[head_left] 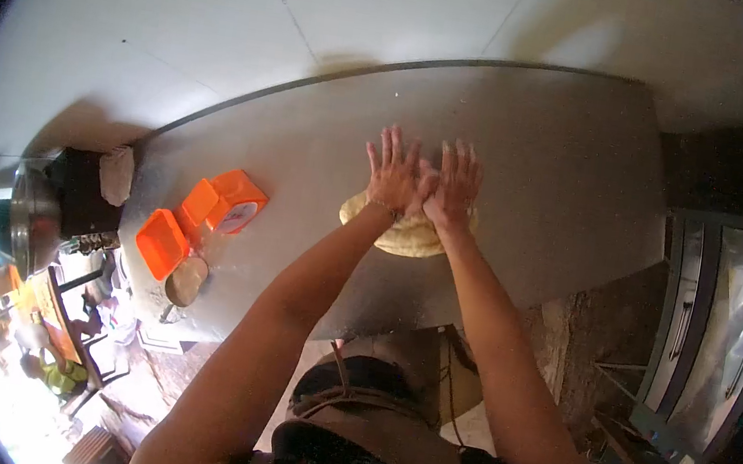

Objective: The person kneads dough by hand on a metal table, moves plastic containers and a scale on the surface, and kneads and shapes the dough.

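Observation:
A pale yellow lump of dough [410, 239] lies on the grey metal table [547, 180] in front of my body. Both of my arms reach forward over it. My left hand [392, 178] rests at the dough's far side with its fingers spread. Beside it, my right hand [455, 187] has its fingers stretched out and pointing away from me. The thumbs come together in the middle. Part of the dough is hidden beneath my hands and wrists.
On the left of the table stand an orange kitchen scale [239, 205] and an orange tray [161, 244]. A round metal pan [187, 280] sits near the table's left front edge. A glass-doored cabinet [711, 324] is at the right. A person in a yellow-green top [63, 376] is far left.

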Action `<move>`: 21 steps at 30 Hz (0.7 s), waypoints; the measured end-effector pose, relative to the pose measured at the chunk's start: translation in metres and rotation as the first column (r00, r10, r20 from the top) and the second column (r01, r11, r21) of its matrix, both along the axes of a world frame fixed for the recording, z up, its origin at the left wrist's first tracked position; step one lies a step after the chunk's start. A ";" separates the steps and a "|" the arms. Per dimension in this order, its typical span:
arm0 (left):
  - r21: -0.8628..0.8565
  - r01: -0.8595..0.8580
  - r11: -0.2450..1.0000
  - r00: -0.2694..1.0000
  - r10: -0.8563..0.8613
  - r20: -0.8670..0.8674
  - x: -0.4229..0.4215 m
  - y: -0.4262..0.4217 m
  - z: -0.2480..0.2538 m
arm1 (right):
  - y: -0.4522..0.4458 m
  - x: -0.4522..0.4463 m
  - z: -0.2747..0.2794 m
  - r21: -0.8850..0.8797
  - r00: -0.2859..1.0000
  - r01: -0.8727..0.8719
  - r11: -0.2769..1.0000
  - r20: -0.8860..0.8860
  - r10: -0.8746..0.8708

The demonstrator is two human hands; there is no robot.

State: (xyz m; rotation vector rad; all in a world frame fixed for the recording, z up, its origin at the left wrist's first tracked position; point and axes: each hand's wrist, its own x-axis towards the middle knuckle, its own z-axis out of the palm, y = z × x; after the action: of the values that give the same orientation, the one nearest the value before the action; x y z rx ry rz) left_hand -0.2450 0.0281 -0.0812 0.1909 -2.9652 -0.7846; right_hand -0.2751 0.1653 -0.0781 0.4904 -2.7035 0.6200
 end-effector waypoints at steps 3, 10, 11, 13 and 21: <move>-0.087 0.235 0.968 0.972 -0.236 -0.008 0.069 0.012 0.028 | 0.021 0.090 0.009 0.223 0.992 0.102 0.970 0.050 -0.116; 0.050 0.489 0.871 0.871 -0.490 0.036 0.235 -0.004 0.064 | 0.102 0.209 0.044 -0.319 0.915 0.065 0.946 0.398 0.071; 0.069 0.510 0.857 0.860 -0.507 -0.053 0.252 -0.009 0.060 | 0.108 0.206 0.025 -0.322 0.912 0.050 0.945 0.400 0.088; 0.051 0.505 0.862 0.863 -0.502 -0.054 0.274 -0.012 0.061 | 0.100 0.194 -0.015 -0.146 0.949 0.251 0.957 0.233 -0.214; 0.313 0.257 0.914 0.961 -0.207 -0.184 0.321 -0.031 0.064 | -0.005 0.287 0.036 -0.628 0.785 0.432 0.647 0.615 0.073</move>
State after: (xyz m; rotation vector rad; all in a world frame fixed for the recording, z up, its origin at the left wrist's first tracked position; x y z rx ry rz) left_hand 0.0757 -0.0031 -0.0176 -0.2024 -2.7256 -1.2719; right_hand 0.0115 0.1600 -0.0417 -0.2826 -2.5798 1.9875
